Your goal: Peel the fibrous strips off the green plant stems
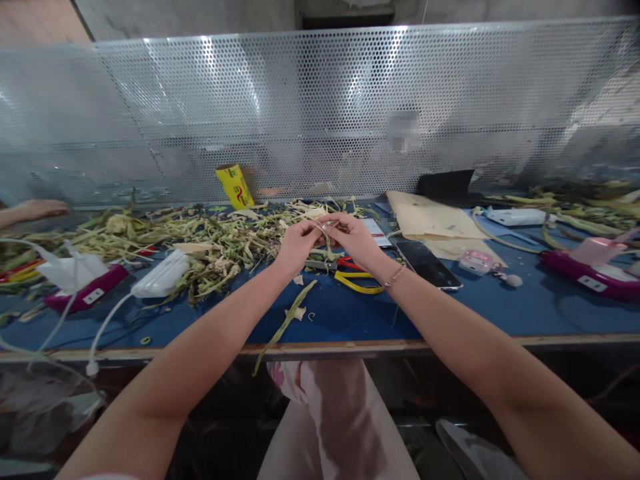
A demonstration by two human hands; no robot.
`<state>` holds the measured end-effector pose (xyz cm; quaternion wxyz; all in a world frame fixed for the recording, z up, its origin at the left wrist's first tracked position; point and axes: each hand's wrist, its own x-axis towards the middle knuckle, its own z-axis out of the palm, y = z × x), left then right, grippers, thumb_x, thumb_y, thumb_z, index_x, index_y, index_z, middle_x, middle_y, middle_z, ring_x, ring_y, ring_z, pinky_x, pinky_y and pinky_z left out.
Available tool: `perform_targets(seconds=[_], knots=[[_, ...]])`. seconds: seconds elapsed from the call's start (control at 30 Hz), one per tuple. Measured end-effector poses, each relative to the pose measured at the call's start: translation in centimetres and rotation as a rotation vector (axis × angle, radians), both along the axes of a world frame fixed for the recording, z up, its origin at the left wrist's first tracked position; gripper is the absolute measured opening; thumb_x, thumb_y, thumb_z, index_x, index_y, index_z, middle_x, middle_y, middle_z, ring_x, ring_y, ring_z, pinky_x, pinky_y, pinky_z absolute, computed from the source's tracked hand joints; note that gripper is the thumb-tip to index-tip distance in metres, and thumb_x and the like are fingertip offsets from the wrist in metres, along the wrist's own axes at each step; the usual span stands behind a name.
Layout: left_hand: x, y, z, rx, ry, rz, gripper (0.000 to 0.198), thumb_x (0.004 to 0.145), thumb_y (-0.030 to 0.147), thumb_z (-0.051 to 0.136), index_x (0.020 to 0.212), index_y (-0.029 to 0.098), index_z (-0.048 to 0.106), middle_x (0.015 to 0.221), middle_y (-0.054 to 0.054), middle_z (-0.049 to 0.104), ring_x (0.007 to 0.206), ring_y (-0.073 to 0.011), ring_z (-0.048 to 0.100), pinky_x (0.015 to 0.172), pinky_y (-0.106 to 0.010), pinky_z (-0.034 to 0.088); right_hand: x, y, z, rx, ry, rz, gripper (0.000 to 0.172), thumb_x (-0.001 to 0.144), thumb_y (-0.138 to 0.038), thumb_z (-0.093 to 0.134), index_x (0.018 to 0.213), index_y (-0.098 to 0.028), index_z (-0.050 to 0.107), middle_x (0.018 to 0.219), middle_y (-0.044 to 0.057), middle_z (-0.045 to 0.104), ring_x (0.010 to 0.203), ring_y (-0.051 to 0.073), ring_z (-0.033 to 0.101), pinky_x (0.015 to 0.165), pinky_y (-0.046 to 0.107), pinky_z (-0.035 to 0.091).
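Observation:
My left hand (299, 245) and my right hand (354, 239) meet over the blue bench, fingertips pinched close together. Between them is a small pale-green piece of dried plant (328, 244), mostly covered by the fingers. Just under my right hand lie pliers with yellow and red handles (357, 283), partly hidden. To the left of my hands spreads a heap of dried stems and leaves (225, 250). One long green leaf strip (286, 325) lies nearer me and hangs over the bench edge.
A yellow packet (235, 187) stands by the perforated metal screen (310, 120). On the right are a black phone (428, 265), a pink earbud case (476, 262) and brown paper (435, 217). Purple power strips (87, 288) and cables lie about. Another person's hand (43, 209) is at far left.

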<state>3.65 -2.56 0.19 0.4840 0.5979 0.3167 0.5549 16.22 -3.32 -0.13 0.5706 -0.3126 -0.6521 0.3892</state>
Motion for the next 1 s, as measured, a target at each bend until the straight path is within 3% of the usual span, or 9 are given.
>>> perform_targets(seconds=[0.17, 0.43, 0.6, 0.8, 1.0], knots=[[0.17, -0.16, 0.23, -0.098, -0.126, -0.002, 0.016, 0.056, 0.022, 0.069, 0.063, 0.013, 0.056, 0.057, 0.003, 0.055, 0.052, -0.0046, 0.048, 0.056, -0.021, 0.043, -0.05, -0.03, 0.02, -0.011, -0.036, -0.019, 0.022, 0.069, -0.034, 0.062, 0.087, -0.021, 0.060, 0.060, -0.003, 0.052, 0.049, 0.008, 0.046, 0.046, 0.023, 0.040], [-0.05, -0.51, 0.59, -0.182, -0.173, -0.138, 0.015, 0.060, 0.020, 0.068, 0.066, 0.014, 0.055, 0.057, 0.002, 0.056, 0.057, -0.0064, 0.054, 0.066, -0.025, 0.048, 0.19, -0.10, 0.22, -0.015, 0.022, -0.115, 0.016, 0.068, -0.034, 0.062, 0.071, -0.019, 0.054, 0.055, -0.005, 0.050, 0.045, 0.007, 0.044, 0.046, 0.023, 0.039], [0.07, -0.58, 0.46, -0.112, -0.134, -0.093, 0.022, 0.057, 0.022, 0.070, 0.070, 0.014, 0.055, 0.062, 0.002, 0.057, 0.059, -0.0069, 0.055, 0.066, -0.025, 0.047, 0.19, -0.17, 0.39, -0.039, 0.063, -0.187, 0.019, 0.067, -0.035, 0.062, 0.065, -0.019, 0.052, 0.052, -0.005, 0.047, 0.043, 0.007, 0.043, 0.044, 0.023, 0.037], [0.04, -0.24, -0.05, 0.089, 0.052, 0.004, 0.023, 0.063, 0.034, 0.067, 0.064, 0.014, 0.055, 0.054, 0.003, 0.051, 0.052, -0.0058, 0.046, 0.054, -0.021, 0.040, 0.07, -0.31, 0.43, -0.073, 0.084, -0.151, 0.023, 0.065, -0.036, 0.064, 0.061, -0.018, 0.049, 0.049, -0.006, 0.046, 0.042, 0.006, 0.042, 0.044, 0.022, 0.036], [-0.05, 0.12, -0.28, 0.050, 0.013, -0.051, 0.024, 0.064, 0.035, 0.064, 0.065, 0.015, 0.052, 0.060, 0.003, 0.051, 0.058, -0.0064, 0.048, 0.061, -0.022, 0.043, 0.21, -0.29, 0.43, -0.091, 0.082, -0.099, 0.026, 0.068, -0.040, 0.059, 0.058, -0.019, 0.047, 0.045, -0.006, 0.045, 0.042, 0.006, 0.041, 0.044, 0.022, 0.035]])
